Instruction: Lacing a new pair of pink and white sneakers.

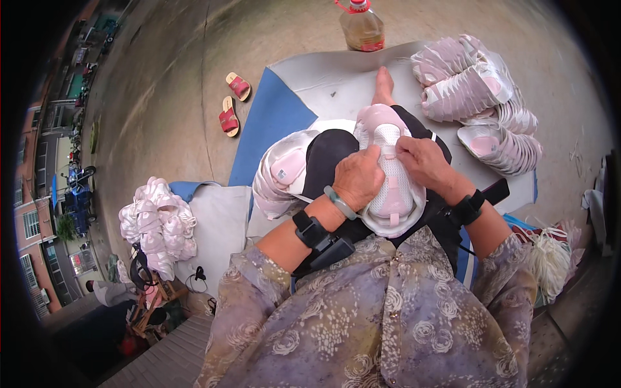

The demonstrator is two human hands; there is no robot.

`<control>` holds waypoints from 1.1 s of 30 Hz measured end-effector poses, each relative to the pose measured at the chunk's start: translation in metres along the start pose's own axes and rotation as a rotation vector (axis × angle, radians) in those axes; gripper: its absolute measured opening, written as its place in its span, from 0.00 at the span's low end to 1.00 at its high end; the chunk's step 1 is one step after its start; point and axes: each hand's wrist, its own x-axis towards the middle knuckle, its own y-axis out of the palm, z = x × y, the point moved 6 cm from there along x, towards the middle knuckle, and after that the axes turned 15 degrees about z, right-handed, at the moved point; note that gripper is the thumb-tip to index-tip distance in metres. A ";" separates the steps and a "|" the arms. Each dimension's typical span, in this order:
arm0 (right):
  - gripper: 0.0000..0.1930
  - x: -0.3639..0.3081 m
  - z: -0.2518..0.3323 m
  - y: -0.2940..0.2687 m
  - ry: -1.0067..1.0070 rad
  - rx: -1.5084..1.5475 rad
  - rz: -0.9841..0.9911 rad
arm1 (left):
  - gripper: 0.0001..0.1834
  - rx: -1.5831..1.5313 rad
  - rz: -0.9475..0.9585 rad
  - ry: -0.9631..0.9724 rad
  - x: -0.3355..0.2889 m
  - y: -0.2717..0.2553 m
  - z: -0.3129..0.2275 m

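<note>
A pink and white shoe upper (392, 210) with a white mesh tongue lies across my lap, over my black trousers. My left hand (358, 178) is closed on its left side, with the thumb near the throat. Opposite it, my right hand (425, 165) pinches the right side at about the same height. The fingertips of both hands are partly hidden, so any lace or small part in them cannot be made out. Just left of my knee rests a nested stack of similar uppers (282, 169).
More nested shoe uppers (482, 84) lie on the grey and blue mat (343, 81) at the far right. Another pile (157, 223) sits at the left. White laces (550, 262) hang at the right. A jug (362, 29) and red slippers (229, 116) stand beyond the mat.
</note>
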 end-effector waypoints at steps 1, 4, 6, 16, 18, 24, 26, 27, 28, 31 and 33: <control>0.05 -0.003 0.002 0.003 0.001 -0.002 0.001 | 0.11 -0.002 -0.001 0.000 -0.003 0.001 0.000; 0.05 -0.018 0.013 0.011 -0.075 0.119 -0.053 | 0.12 -0.005 -0.086 0.089 -0.021 0.001 -0.008; 0.04 -0.028 0.019 0.015 -0.159 0.195 -0.130 | 0.12 0.018 -0.153 0.114 -0.029 0.001 -0.013; 0.07 -0.018 0.013 0.013 -0.031 0.122 -0.152 | 0.10 0.109 -0.098 0.027 -0.010 0.007 -0.009; 0.08 -0.024 0.014 0.011 0.036 0.147 -0.187 | 0.11 0.062 -0.089 -0.030 -0.010 0.008 -0.006; 0.09 -0.032 0.005 0.015 0.112 0.275 -0.214 | 0.12 -0.068 -0.254 0.058 -0.023 -0.007 0.000; 0.08 -0.028 0.000 0.020 0.104 0.296 -0.238 | 0.11 -0.121 -0.232 0.092 -0.022 -0.009 0.002; 0.08 -0.026 -0.004 0.022 0.127 0.283 -0.261 | 0.11 -0.172 -0.205 0.121 -0.021 -0.009 0.002; 0.08 -0.024 -0.004 0.022 0.148 0.273 -0.283 | 0.11 -0.170 -0.209 0.121 -0.021 -0.009 0.003; 0.07 -0.018 0.001 0.022 0.162 0.231 -0.325 | 0.09 -0.241 -0.194 0.130 -0.018 -0.008 0.005; 0.07 -0.015 0.008 0.019 0.121 0.281 -0.270 | 0.09 -0.198 -0.211 0.112 -0.016 -0.011 0.005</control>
